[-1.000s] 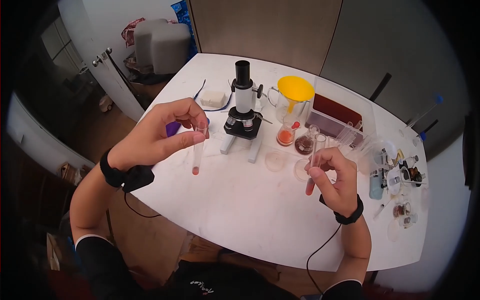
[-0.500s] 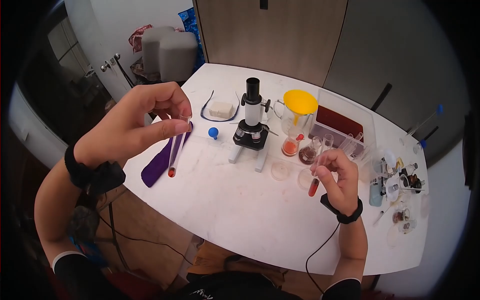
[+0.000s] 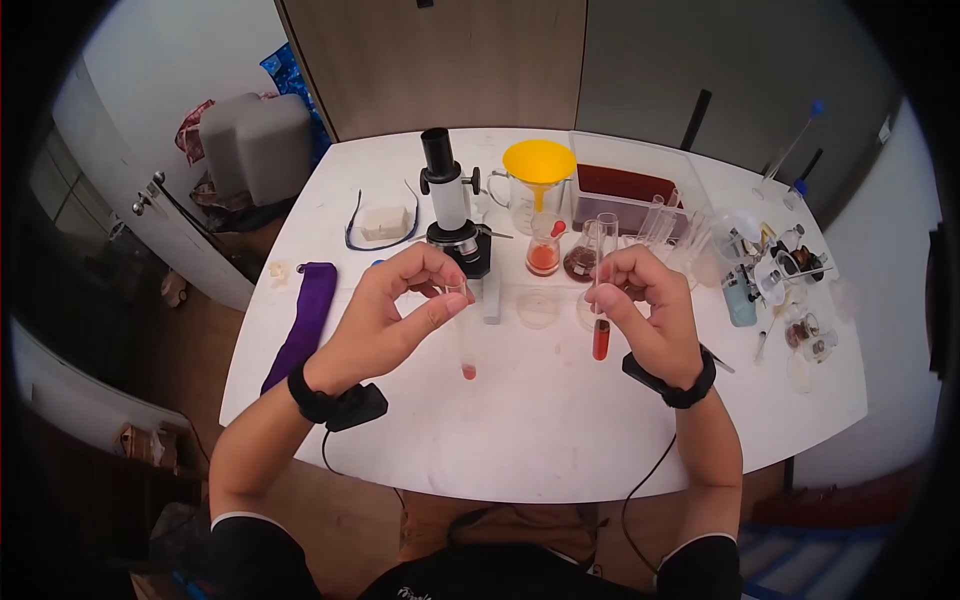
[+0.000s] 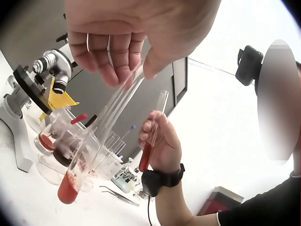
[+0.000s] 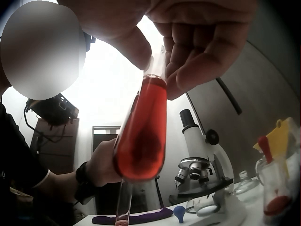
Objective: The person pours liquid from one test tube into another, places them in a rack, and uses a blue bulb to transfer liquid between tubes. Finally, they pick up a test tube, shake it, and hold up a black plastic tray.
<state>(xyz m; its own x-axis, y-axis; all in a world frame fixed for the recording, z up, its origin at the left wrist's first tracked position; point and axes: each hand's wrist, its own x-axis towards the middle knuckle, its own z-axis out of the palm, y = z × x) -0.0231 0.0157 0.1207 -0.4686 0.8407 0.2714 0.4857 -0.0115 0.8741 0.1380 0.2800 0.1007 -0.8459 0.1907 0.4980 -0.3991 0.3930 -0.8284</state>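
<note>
My left hand [image 3: 400,310] pinches a glass test tube [image 4: 68,188] near its top, between thumb and fingertips. A little red liquid with bits clinging above it sits in the rounded bottom. Across from it, my right hand [image 3: 652,312] grips a second test tube [image 5: 142,129] by its upper part, thumb against curled fingers. That tube holds clearly more red liquid, as the right wrist view shows. Both tubes hang over the front half of the white table [image 3: 530,430], bottoms down, apart from each other. In the left wrist view the left tube slants.
Behind the hands stand a microscope [image 3: 450,205], a yellow funnel [image 3: 540,158] in a beaker, and flasks of orange-red [image 3: 543,260] and dark liquid [image 3: 580,264]. Several tubes [image 3: 660,220] and glassware crowd the right. A purple cloth strip [image 3: 302,325] and glasses [image 3: 352,232] lie left.
My left hand swung out left with its tube, then came back toward the right hand; its tube now hangs more upright. The right hand keeps its tube, and the head view has shifted.
</note>
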